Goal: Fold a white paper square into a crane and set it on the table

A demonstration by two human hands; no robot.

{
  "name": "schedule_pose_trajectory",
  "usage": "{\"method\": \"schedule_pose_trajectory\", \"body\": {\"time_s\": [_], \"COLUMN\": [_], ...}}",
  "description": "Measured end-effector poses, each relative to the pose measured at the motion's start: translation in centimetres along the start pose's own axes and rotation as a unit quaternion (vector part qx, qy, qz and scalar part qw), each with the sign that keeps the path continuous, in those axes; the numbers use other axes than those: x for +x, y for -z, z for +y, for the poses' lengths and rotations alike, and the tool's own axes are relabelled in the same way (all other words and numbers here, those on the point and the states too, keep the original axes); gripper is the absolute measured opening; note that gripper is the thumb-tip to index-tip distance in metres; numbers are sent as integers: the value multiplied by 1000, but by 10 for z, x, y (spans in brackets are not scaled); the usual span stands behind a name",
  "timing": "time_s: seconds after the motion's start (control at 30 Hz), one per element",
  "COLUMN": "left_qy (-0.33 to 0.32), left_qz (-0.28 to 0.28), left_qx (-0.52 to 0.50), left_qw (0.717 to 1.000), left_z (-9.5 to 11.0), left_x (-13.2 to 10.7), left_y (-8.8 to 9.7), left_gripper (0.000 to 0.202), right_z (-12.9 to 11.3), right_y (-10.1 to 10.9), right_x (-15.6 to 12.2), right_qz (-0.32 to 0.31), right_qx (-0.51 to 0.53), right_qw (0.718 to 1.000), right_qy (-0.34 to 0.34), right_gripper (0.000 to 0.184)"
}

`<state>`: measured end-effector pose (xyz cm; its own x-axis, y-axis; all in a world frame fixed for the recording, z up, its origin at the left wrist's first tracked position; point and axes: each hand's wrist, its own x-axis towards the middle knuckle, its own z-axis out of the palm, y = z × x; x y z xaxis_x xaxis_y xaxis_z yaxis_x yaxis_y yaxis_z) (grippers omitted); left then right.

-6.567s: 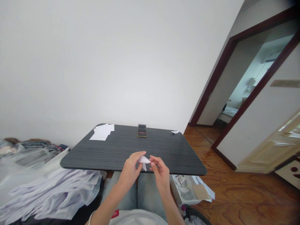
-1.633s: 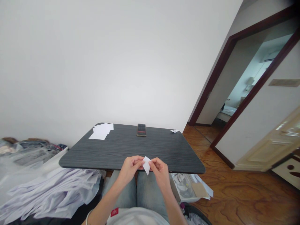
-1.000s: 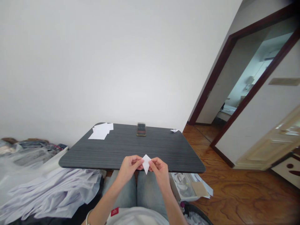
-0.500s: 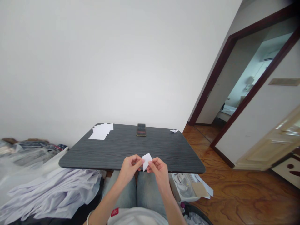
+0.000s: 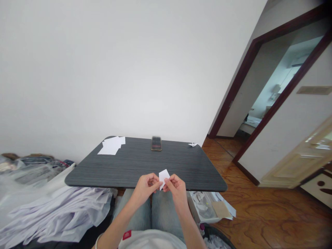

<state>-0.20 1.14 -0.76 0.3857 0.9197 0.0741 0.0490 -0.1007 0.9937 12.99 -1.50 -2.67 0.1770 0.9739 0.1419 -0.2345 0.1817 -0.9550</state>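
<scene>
Between my two hands is a small folded piece of white paper (image 5: 164,175), held just above the table's front edge with one corner pointing up. My left hand (image 5: 147,185) pinches its left side between thumb and fingers. On the right side, my right hand (image 5: 175,185) grips it the same way, thumb on the face turned to me. The fingers behind the paper are partly hidden. Both hands are close together, their thumbs almost meeting at the lower part of the paper.
The dark table (image 5: 124,169) carries white paper sheets (image 5: 110,146) at back left, a phone-like device (image 5: 156,143) at the back, and a small folded white paper figure (image 5: 192,145) at back right. A box (image 5: 203,207) stands below right; white cloth (image 5: 62,211) is heaped left.
The paper has shifted slightly right and turned a little. My left thumb has slid to the right and lower along it; my right hand has hardly moved.
</scene>
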Motion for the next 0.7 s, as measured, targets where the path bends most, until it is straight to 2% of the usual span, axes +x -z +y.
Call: {"method": "schedule_pose_trajectory", "body": {"time_s": [0.27,0.43,0.6,0.7], "left_qy": [-22,-95,-134,-156], "left_qz": [1,51,93,98], "left_qx": [46,96,165,229], "left_qw": [999,990,973,956], "left_z": [1,7,12,11], "left_x": [-1,-3,-4,-5], "left_y": [2,0,1,2], "left_gripper": [24,19,21,21], "right_z": [-2,-4,-1,5], "right_y": [0,-1,-1,1], "right_x": [1,-1,0,3], "right_qz": [31,16,-11,10], "right_qx": [-1,23,10,-6], "right_qw": [999,999,1000,1000], "right_qy": [23,17,3,25], "right_gripper": [25,23,22,23]}}
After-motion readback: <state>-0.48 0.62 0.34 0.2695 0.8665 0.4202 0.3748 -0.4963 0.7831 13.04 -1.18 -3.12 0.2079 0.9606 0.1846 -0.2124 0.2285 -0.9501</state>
